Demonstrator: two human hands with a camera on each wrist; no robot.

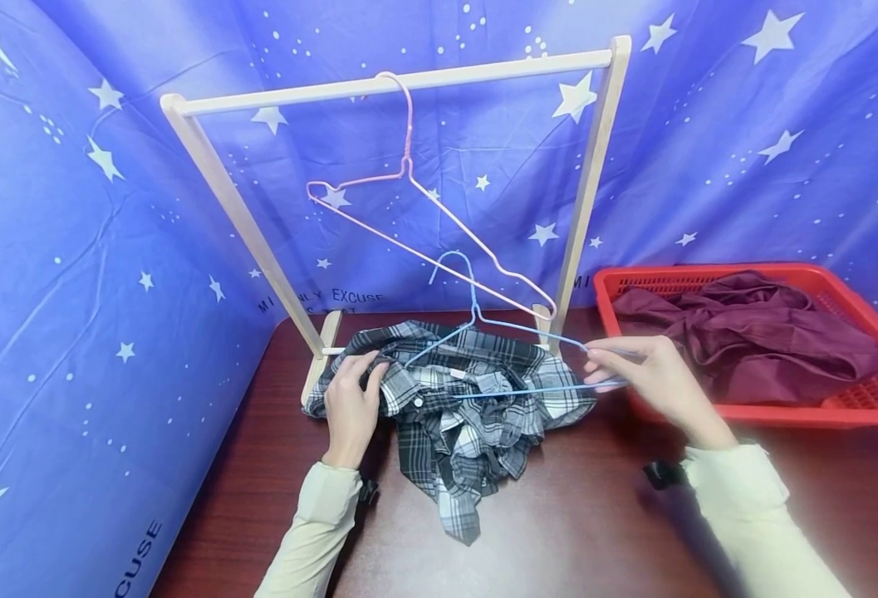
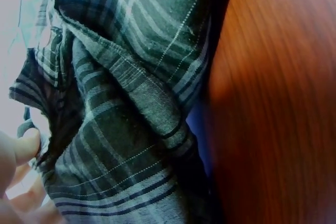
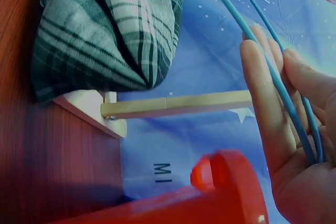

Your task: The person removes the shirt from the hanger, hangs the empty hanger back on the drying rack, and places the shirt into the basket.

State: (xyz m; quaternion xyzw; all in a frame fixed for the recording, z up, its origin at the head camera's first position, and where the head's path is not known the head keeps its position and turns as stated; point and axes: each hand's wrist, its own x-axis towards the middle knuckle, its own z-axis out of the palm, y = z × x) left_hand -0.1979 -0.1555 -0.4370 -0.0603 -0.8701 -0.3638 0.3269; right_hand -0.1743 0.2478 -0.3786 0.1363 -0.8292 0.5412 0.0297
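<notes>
A black, grey and white plaid shirt lies bunched on the table at the foot of the rack. My left hand grips its edge near a white button, thumb and fingers pinching the cloth, as the left wrist view shows beside the folded shirt. The right hand holds one end of a blue wire hanger, whose two wires run between thumb and fingers in the right wrist view. The hanger's other end goes in among the shirt's folds, and its tip is hidden there. Its hook points up.
Behind the shirt stands a wooden rack with a pink hanger on its top bar. A red basket holding maroon cloth is at the right. Blue star-printed curtain encloses the dark red table.
</notes>
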